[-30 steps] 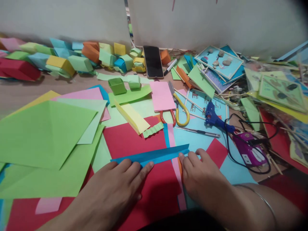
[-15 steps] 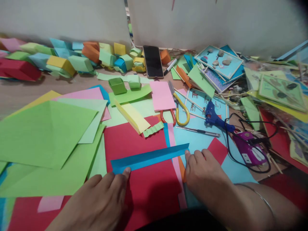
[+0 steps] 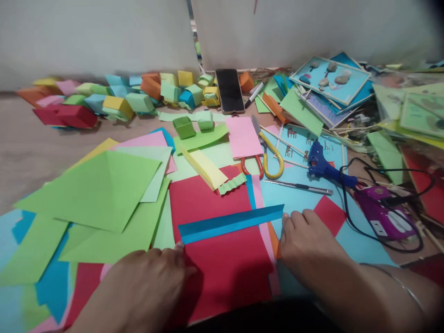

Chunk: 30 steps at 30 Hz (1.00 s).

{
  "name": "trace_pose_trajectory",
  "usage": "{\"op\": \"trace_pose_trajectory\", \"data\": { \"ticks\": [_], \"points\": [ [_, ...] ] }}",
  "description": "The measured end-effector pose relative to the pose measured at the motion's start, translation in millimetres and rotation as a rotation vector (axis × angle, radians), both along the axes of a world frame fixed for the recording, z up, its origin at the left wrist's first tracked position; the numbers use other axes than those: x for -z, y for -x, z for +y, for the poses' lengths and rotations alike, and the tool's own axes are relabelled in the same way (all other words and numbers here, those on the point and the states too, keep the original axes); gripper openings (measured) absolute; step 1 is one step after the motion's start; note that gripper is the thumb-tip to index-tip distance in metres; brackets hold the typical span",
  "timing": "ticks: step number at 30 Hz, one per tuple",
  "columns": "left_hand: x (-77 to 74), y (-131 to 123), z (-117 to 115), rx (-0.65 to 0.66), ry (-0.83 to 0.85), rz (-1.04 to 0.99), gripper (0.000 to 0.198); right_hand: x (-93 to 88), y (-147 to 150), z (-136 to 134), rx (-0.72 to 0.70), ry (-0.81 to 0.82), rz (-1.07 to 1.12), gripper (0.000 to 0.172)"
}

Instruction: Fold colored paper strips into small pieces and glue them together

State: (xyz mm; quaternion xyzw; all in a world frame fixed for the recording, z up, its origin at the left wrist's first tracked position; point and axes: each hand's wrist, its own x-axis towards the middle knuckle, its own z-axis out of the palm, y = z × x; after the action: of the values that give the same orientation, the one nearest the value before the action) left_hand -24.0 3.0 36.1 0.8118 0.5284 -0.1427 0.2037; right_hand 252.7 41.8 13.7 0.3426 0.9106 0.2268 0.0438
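Note:
A long blue paper strip (image 3: pixel 231 225), with a crease along its length, lies slanted over red paper sheets (image 3: pixel 222 273). My left hand (image 3: pixel 152 277) is at its lower left corner, fingers curled and the thumb tip against the paper edge. At the opposite end, my right hand (image 3: pixel 308 236) has its fingers bent and pressed together, pinching the strip's corner with the thumb. The undersides of both hands are hidden. Just beyond the strip are a crimped light green paper strip (image 3: pixel 232 184) and a folded yellow strip (image 3: pixel 204 169).
Green paper sheets (image 3: pixel 100 189) spread at left. On the right are scissors (image 3: pixel 274 159), a craft knife (image 3: pixel 298 186), a blue glue gun (image 3: pixel 328 169) and its black cord. A phone (image 3: pixel 230 91) and several folded paper pieces (image 3: pixel 118 107) line the white wall.
My left thumb has slid from the strip's lower edge to its left corner. The right hand stays at the right end. The view has shifted slightly left.

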Motion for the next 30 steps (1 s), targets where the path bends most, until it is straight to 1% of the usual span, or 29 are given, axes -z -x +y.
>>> {"op": "trace_pose_trajectory", "data": {
  "ticks": [2,3,4,6,8,10,12,14,16,17,18,20,21,22,23,24,25,26,27,28,29,30],
  "points": [
    [-9.0,-4.7,3.8,0.044,0.033,0.115,0.033,0.3,-0.6,0.8,-0.018,0.005,0.007,0.028],
    [-12.7,-6.5,5.6,0.063,0.026,0.142,0.033,1.0,-1.1,1.0,-0.023,0.016,0.012,0.027],
    [-15.4,-7.8,7.4,0.066,-0.015,0.156,0.032,2.2,-1.5,1.0,-0.026,0.031,0.017,0.027],
    [-17.1,-8.8,12.0,0.054,-0.185,0.158,0.028,5.3,-2.6,1.0,-0.03,0.075,0.027,0.027],
    [-13.2,-8.4,18.4,0.029,-0.407,0.139,0.026,7.5,-3.7,1.5,-0.028,0.126,0.04,0.026],
    [-5.7,-7.6,26.0,0.036,-0.504,0.091,0.033,5.5,-4.0,3.8,-0.028,0.161,0.07,0.027],
    [2.3,-7.1,32.8,0.069,-0.418,0.031,0.037,-3.0,-3.1,8.4,-0.053,0.172,0.136,0.027],
    [8.0,-6.9,37.1,0.084,-0.334,-0.061,0.034,-16.3,-0.9,14.4,-0.08,0.138,0.25,0.023],
    [10.0,-7.4,38.2,0.078,-0.352,-0.193,0.033,-28.9,1.6,20.7,-0.065,0.073,0.384,0.009],
    [9.5,-7.9,37.9,0.07,-0.383,-0.275,0.035,-33.1,2.6,23.7,-0.059,0.063,0.432,0.011],
    [8.2,-8.5,37.4,0.059,-0.411,-0.364,0.036,-35.3,3.3,26.4,-0.061,0.076,0.465,0.018],
    [3.9,-9.1,36.7,-0.012,-0.458,-0.53,0.032,-34.5,3.4,31.3,-0.094,0.17,0.522,0.016],
    [1.4,-9.0,37.2,-0.089,-0.491,-0.609,0.026,-32.4,3.0,33.4,-0.11,0.252,0.568,0.016],
    [-1.1,-8.6,38.3,-0.202,-0.532,-0.695,0.023,-30.3,2.6,35.3,-0.113,0.347,0.633,0.019],
    [-3.2,-8.0,40.0,-0.335,-0.57,-0.791,0.031,-28.6,2.5,36.8,-0.099,0.445,0.716,0.022],
    [-4.8,-7.6,42.1,-0.471,-0.59,-0.894,0.046,-27.8,2.8,38.0,-0.063,0.533,0.812,0.022],
    [-5.5,-7.8,44.2,-0.59,-0.573,-0.998,0.057,-27.7,3.8,38.6,-0.006,0.604,0.911,0.02],
    [-5.2,-8.9,45.8,-0.666,-0.5,-1.095,0.061,-28.1,5.6,38.5,0.062,0.656,1.001,0.017],
    [-3.9,-11.2,46.5,-0.698,-0.377,-1.175,0.061,-28.7,8.1,37.6,0.128,0.699,1.078,0.015],
    [-1.6,-14.7,46.0,-0.689,-0.223,-1.223,0.056,-28.9,11.3,35.7,0.188,0.746,1.137,0.016],
    [1.6,-19.4,44.2,-0.651,-0.058,-1.254,0.053,-28.4,14.8,32.9,0.233,0.805,1.176,0.017],
    [5.2,-24.8,41.4,-0.619,0.093,-1.281,0.055,-27.0,18.4,29.3,0.261,0.881,1.198,0.019]
  ]
}}
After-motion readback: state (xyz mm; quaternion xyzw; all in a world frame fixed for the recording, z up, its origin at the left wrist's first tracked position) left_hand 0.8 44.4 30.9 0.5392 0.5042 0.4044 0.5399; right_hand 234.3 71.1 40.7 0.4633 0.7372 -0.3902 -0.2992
